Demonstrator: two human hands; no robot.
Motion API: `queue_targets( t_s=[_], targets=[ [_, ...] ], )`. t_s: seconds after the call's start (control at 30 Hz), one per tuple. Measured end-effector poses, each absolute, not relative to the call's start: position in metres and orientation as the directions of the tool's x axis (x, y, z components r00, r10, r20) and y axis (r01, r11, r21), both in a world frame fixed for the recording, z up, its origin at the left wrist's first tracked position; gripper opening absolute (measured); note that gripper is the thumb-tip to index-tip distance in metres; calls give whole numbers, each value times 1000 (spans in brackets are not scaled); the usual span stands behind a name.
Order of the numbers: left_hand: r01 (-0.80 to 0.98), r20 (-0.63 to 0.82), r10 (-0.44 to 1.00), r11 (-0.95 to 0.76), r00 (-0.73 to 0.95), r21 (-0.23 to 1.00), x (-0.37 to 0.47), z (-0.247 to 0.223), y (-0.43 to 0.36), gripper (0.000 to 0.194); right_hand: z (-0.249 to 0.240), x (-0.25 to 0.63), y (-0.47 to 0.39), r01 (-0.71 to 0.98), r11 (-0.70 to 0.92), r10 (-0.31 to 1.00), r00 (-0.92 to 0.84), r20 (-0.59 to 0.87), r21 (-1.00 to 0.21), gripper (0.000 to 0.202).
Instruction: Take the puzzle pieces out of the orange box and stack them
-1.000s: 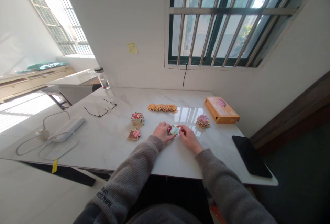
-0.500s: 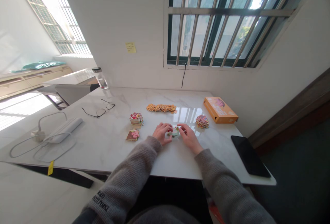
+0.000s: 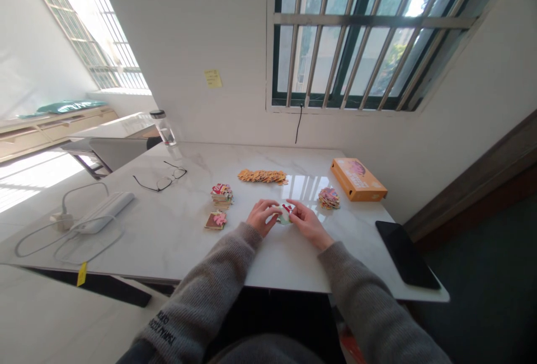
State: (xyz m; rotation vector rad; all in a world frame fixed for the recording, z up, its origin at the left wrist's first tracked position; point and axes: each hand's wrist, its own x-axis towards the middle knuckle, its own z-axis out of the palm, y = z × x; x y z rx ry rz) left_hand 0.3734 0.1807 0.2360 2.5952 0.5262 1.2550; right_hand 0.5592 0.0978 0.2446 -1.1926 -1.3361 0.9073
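- Left hand [image 3: 262, 218]: thumb and fingers curved, narrow gap, at left side of the pale green and red jigsaw pieces [image 3: 285, 217]; can't tell if it grips them.
- Right hand [image 3: 309, 224]: thumb and forefinger nearly together, pinching the right edge of the same pieces.
- Those pieces sit between both hands, near the front edge of the white marbled table [image 3: 184, 249]; count unreadable, fingers cover part.
- Left of left hand: taller jigsaw stack [image 3: 222, 197], red-and-white top; low jigsaw stack [image 3: 215, 220] just in front of it, brown and pink top.
- Beyond hands: row of overlapping orange jigsaw pieces [image 3: 262, 177].
- Right of right hand: loose jigsaw pile [image 3: 329, 199], orange box [image 3: 359, 179] behind it, black tablet [image 3: 406, 255] at the right edge.
- Far left: eyeglasses [image 3: 163, 182], arms unfolded; white power strip [image 3: 107, 212], grey cord looped beside it.
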Motion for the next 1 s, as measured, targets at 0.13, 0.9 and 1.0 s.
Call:
queue_targets(
  t_s=[0.13, 0.9, 1.0],
  targets=[
    [198, 699, 412, -908, 585, 369, 373, 236, 180, 22, 245, 557, 97, 122, 204, 975, 59, 213, -971, 49],
    [434, 591, 577, -816, 564, 382, 337, 247, 145, 24, 241, 564, 100, 204, 181, 932, 275, 234, -962, 40],
    [494, 587, 608, -788, 534, 367, 315, 247, 142, 22, 241, 563, 100, 223, 190, 933, 262, 246, -956, 39]
  ],
)
